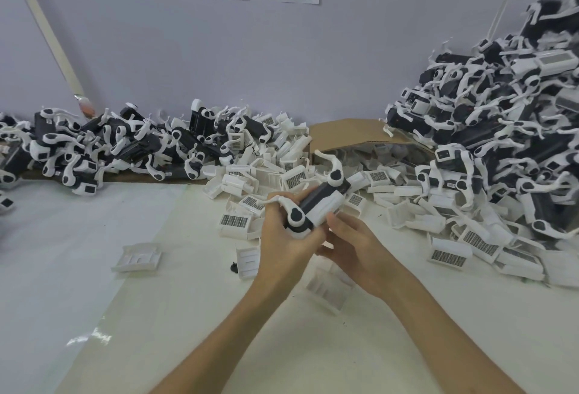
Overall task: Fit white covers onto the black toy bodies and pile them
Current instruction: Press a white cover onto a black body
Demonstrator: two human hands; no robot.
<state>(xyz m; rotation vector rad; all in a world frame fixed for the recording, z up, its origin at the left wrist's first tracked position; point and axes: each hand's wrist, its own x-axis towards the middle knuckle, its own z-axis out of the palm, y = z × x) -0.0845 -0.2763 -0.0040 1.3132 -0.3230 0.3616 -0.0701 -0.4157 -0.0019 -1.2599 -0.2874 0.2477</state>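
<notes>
- Both hands are holding one toy body (pixel 317 195) mid-table, above the table (pixel 156 315), just in front of the person.
- L hand (pixel 288 246) is gripping the near end, fingers curled round it by the white leg joint.
- R hand (pixel 354 249) is pinching the white cover (pixel 326 209) along its near-right edge, fingers curled under; fingertips are hidden, so can't tell how hard it's pressing.
- Long axis is running from near-left (in the L palm) to far-right, far end tilting up and away, w/ one white leg sticking up past it.
- Cover is sitting on the body's right flank and looks about seated; whether it's fully clicked in, can't tell.
- Next move probably turns on this: the far end is pointing toward the big right pile (pixel 485 130), and the R hand is nearer that pile, so a toss that way is looking shortest.
- Left pile (pixel 78 146) is lying well apart, across the L arm.
- Loose covers (pixel 266 171) are spilling from the cardboard box (pixel 344 133) just beyond the hands, w/ a few more strays near the wrists.
</notes>
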